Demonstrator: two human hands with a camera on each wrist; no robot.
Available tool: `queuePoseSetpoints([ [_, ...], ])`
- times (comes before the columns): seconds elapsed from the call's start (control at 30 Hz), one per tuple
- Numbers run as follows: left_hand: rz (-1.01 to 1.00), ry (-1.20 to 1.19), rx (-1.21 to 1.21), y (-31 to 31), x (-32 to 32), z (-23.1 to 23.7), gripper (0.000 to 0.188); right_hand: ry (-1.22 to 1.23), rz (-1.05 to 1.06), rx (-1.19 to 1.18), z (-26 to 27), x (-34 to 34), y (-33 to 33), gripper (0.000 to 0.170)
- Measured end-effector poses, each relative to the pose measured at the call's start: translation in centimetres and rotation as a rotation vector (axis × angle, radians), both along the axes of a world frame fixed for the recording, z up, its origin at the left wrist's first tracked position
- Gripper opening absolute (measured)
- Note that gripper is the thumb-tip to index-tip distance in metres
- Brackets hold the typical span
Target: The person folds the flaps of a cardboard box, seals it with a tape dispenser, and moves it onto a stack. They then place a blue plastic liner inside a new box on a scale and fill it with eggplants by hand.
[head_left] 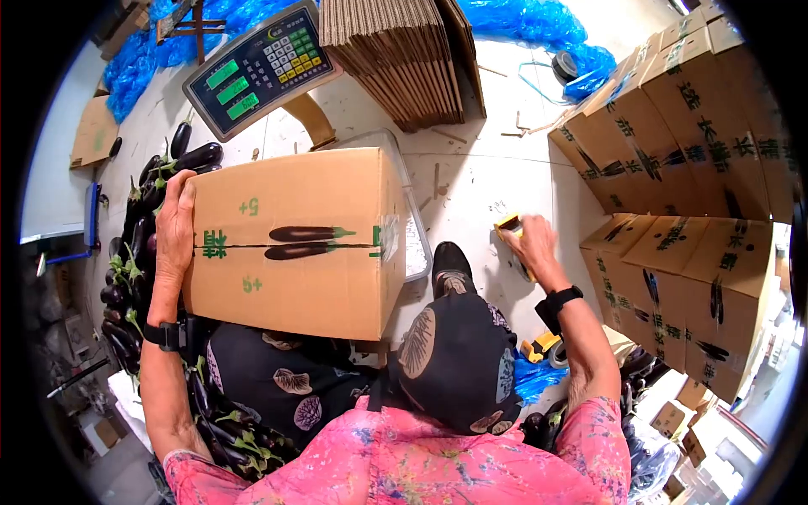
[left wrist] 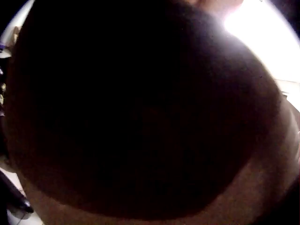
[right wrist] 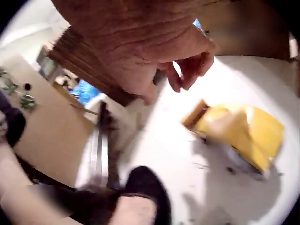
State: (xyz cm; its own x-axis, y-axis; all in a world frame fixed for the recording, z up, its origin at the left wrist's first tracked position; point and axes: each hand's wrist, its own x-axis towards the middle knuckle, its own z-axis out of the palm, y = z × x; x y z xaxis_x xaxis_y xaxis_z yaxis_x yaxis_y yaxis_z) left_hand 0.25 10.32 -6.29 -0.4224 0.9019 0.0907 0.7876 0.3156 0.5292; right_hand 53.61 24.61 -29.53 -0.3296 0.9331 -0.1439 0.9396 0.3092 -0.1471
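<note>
A closed cardboard carton [head_left: 286, 194] with printed eggplants and tape over its seam sits before my knees, on top of a clear plastic tray [head_left: 419, 252]. Along the carton's left edge rests my left hand [head_left: 175, 223], its fingers laid on the side. My right hand [head_left: 535, 244] reaches to a yellow tape dispenser [right wrist: 253, 133] on the pale floor. The right wrist view shows a gap between the loosely bent fingers and the dispenser, which stands below them. The left wrist view is almost wholly dark.
Eggplants [head_left: 126, 337] are heaped at the left. A scale display [head_left: 261, 71] and a stack of flattened cartons [head_left: 396, 59] stand ahead. Packed cartons [head_left: 673, 278] are piled at right. Another yellow dispenser [head_left: 539, 347] lies near my right knee, by blue plastic [head_left: 539, 379].
</note>
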Motion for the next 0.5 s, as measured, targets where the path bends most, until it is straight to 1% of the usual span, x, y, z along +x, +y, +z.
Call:
queuePoseSetpoints([
  [0.03, -0.015, 0.015, 0.002, -0.1, -0.2, -0.2, 0.038, 0.222, 0.010, -0.169, 1.8, -2.6, 0.3, 0.051],
  [0.07, -0.008, 0.020, -0.010, 0.0, -0.2, -0.3, 0.038, 0.396, -0.066, -0.493, 6.0, -6.1, 0.8, 0.051],
  [0.1, 0.001, 0.026, -0.018, 0.0, -0.2, -0.3, 0.038, 0.751, -0.044, -0.767, 8.8, -8.9, 0.5, 0.049],
  [0.13, 0.012, 0.030, -0.024, 0.0, -0.2, -0.2, 0.038, 1.000, 0.015, -1.003, 11.4, -11.2, 0.0, 0.042],
  [0.17, 0.026, 0.023, -0.030, 0.0, 0.0, -0.1, 0.039, 1.137, 0.075, -1.215, 12.9, -13.1, -0.6, 0.035],
  [0.2, 0.025, 0.027, -0.023, 0.1, 0.0, -0.1, 0.039, 1.196, 0.274, -1.261, 14.8, -15.0, -0.9, 0.031],
  [0.27, 0.023, 0.028, -0.014, 0.0, -0.1, -0.3, 0.039, 1.209, 0.322, -1.384, 12.5, -16.8, -0.6, 0.018],
  [0.37, 0.026, 0.048, -0.010, 0.3, 0.2, 0.1, 0.039, 1.132, 0.311, -1.371, 11.1, -17.1, 0.1, 0.020],
  [0.4, 0.030, 0.034, -0.011, 0.2, 0.0, 0.0, 0.040, 1.119, 0.274, -1.308, 9.6, -17.0, 0.2, 0.023],
  [0.47, 0.027, 0.014, -0.011, 0.0, -0.6, -0.2, 0.041, 1.103, 0.198, -1.176, 4.5, -16.9, -0.4, 0.028],
  [0.5, 0.045, 0.005, -0.005, 0.1, -0.9, -0.2, 0.042, 0.958, 0.092, -1.092, 0.7, -16.4, -0.8, 0.039],
])
